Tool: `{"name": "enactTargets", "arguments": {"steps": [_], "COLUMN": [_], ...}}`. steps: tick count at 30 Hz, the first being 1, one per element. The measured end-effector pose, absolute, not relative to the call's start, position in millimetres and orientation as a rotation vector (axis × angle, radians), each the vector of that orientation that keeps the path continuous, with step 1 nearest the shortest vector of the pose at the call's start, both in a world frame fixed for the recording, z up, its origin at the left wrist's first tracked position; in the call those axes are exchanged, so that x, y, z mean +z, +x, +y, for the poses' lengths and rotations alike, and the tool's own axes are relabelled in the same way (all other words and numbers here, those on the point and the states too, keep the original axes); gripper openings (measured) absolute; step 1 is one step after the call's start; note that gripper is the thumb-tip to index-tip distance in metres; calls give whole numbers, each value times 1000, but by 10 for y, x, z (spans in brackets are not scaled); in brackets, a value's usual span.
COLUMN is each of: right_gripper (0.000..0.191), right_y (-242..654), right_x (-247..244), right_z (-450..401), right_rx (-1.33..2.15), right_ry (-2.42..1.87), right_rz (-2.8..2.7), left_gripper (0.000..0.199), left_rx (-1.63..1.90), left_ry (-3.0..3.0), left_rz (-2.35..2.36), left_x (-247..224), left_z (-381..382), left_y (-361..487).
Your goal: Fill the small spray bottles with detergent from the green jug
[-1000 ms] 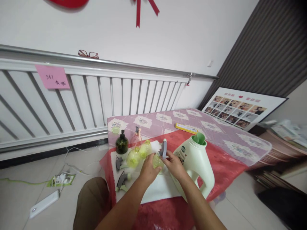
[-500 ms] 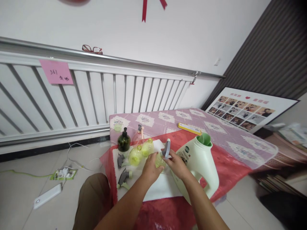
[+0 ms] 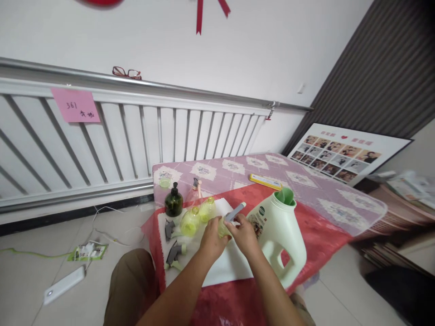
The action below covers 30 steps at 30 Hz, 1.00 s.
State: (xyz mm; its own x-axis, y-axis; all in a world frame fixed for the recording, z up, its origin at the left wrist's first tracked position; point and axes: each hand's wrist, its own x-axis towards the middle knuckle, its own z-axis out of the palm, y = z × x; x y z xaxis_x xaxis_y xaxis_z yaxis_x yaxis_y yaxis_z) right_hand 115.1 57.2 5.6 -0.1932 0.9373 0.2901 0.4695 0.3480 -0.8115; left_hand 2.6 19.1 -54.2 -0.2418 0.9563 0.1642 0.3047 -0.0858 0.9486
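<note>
My left hand (image 3: 211,239) wraps a small yellow-green spray bottle (image 3: 221,227) over a white cloth (image 3: 222,267). My right hand (image 3: 243,232) grips the grey spray head (image 3: 235,212) sitting at the bottle's neck, its nozzle pointing up and to the right. Just left of my hands stand two more yellow-green bottles (image 3: 189,222) without heads, a dark green pump bottle (image 3: 173,202) and a clear pinkish spray bottle (image 3: 195,192). Two loose grey spray heads (image 3: 174,253) lie on the cloth's left side.
A big pale-green detergent jug (image 3: 280,233) with an open green spout stands right beside my right hand. A yellow flat box (image 3: 265,181) and a small green cap (image 3: 164,182) lie on the patterned tablecloth (image 3: 316,192). A white radiator (image 3: 112,140) is behind; cables and a power strip (image 3: 63,285) lie on the floor.
The grey spray head in my right hand has turned from upright to slanting toward the right, while my left hand kept the bottle in place.
</note>
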Motion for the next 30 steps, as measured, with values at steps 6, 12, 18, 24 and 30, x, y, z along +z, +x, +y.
{"name": "enactTargets", "arguments": {"steps": [6,12,18,24,30], "right_gripper": [25,29,35,40,33], "right_y": [1020,946,1011,1029,1037], "right_x": [-103,-185,-236,-324,-228], "right_z": [519,432,395,448,449], "right_rx": [673,761,882,907,846], "right_ry": [-1313,-1208,-1054,-1069,-1108], "right_rz": [-1607,-1540,-1559,-1525,-1563], "left_gripper": [58,48,54,56,57], "left_rx": [1377,1375,1376,1385,1404], "left_ry": [1430,1462,1465,1453,1455], "left_rz": [1572,1560,1563,1582,1570], "left_x": [-520,-500,-488,-505,-510], "left_z": [187,177,160,169,169], "left_y": [28,24,36,45,36]}}
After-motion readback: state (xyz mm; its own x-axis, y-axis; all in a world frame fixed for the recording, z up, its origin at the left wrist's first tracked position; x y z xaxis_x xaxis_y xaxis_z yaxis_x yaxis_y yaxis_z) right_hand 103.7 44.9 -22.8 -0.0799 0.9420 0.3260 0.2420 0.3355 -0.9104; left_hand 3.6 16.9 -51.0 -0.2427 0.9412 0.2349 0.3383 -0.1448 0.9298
